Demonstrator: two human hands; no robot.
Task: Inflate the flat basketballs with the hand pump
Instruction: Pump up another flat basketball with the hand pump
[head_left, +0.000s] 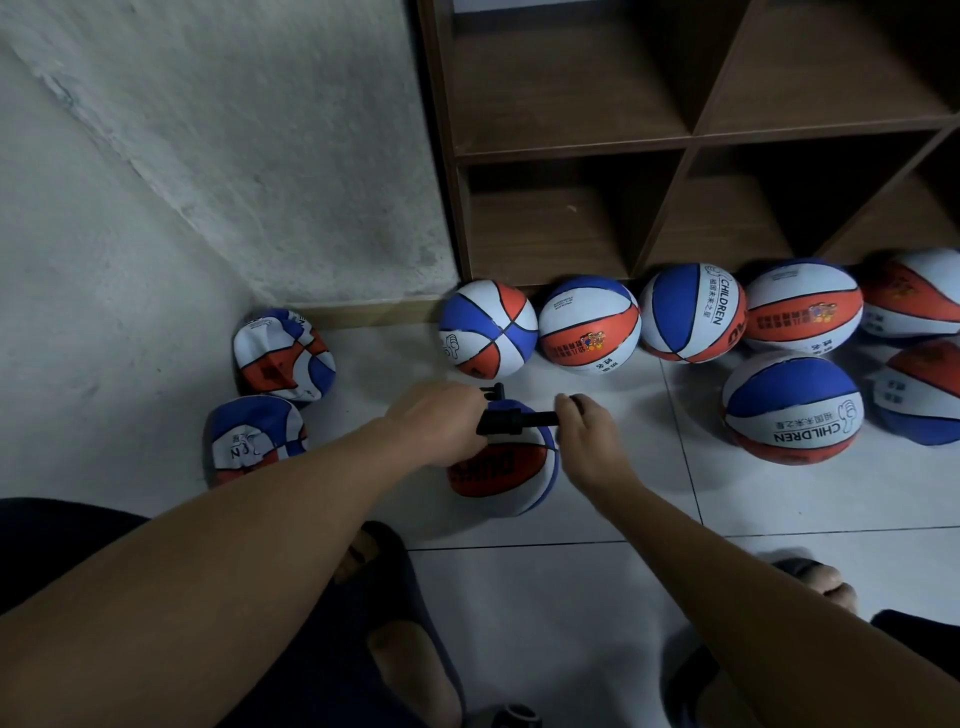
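A red, white and blue rubber basketball (506, 470) sits on the tiled floor (597, 571) at six o'clock of the round balls. The left hand (441, 423) grasps the black plastic hand pump (506, 422) over it; the right hand (584, 434) pinches the pump's handle at three o'clock.

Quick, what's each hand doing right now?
Left hand: grips the black pump at its barrel end, over the ball.
Right hand: fingers curled round the pump's handle end.
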